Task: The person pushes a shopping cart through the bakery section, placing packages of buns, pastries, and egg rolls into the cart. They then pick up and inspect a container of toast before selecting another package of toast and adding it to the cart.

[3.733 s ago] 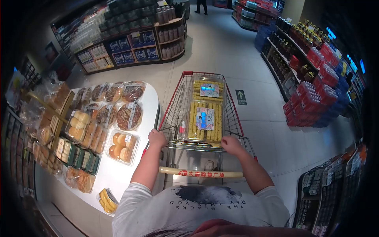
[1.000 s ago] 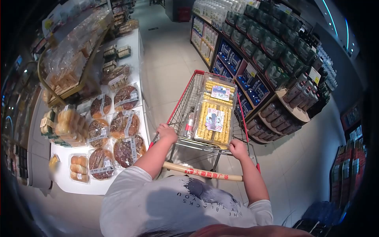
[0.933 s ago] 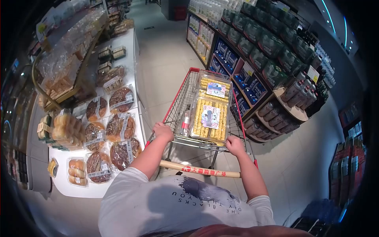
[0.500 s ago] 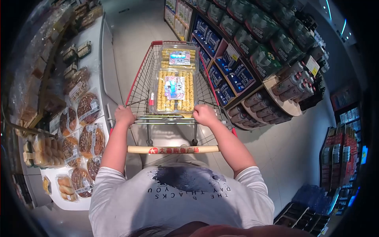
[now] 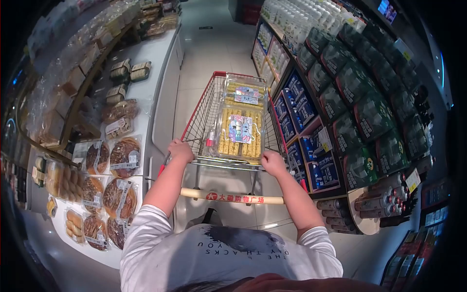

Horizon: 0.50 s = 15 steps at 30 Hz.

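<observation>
A red wire shopping cart [image 5: 199, 117] stands in front of me in a store aisle. My left hand [image 5: 180, 150] grips the near-left corner of its basket rim. At the near-right corner my right hand [image 5: 272, 163] is closed on the same rim. Two clear plastic boxes of yellow biscuit sticks [image 5: 238, 132] with printed labels lie in the basket. The cart's tan push bar [image 5: 233, 197] with red lettering crosses below my forearms, untouched by either hand.
A white bakery table [image 5: 151, 92] with wrapped breads and round cakes [image 5: 116, 158] runs along the left. Shelves of dark green packs [image 5: 360, 97], blue boxes and cans stand close on the right. Pale tiled floor [image 5: 214, 44] stretches ahead between them.
The cart and I have turned from the open floor into the aisle between the bakery table and the shelves. Both hands have kept their grip on the basket rim.
</observation>
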Available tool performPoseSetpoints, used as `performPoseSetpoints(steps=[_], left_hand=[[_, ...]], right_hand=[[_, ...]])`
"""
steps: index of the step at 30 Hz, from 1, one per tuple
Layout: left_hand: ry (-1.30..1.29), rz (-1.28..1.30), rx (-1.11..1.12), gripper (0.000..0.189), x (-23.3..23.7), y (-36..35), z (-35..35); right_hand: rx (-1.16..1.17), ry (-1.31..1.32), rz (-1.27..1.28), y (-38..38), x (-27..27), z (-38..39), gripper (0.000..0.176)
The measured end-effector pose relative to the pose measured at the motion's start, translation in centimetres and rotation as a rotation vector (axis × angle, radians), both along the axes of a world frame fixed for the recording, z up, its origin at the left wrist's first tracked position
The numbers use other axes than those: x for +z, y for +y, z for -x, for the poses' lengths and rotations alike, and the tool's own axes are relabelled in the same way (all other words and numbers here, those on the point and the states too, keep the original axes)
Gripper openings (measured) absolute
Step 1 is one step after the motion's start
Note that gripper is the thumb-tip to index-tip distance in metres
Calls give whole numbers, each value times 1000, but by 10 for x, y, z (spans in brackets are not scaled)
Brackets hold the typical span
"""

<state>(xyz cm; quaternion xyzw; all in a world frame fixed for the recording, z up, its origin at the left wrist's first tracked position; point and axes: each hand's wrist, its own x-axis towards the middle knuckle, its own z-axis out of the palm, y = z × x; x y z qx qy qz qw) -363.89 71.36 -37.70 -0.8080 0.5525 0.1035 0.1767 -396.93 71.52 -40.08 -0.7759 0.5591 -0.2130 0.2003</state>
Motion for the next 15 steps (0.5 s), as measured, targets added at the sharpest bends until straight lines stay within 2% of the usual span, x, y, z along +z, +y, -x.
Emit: performPoseSetpoints(steps=[4,7,11,15], left_hand=[[-42,-37,52,48,-8,-61,1],[-150,10,132,53,-42,-115,-5],[-181,56,126,44,-43,-186,-16],[-58,37,101,41,-24,-236,-31]], right_hand=[[57,-23,-47,-66,1,1,18],[22,-75,46,-115,-10,-3,20],[20,-57,67,-188,-7,-16,19],[40,-92,78,-248,-13,-28,17]])
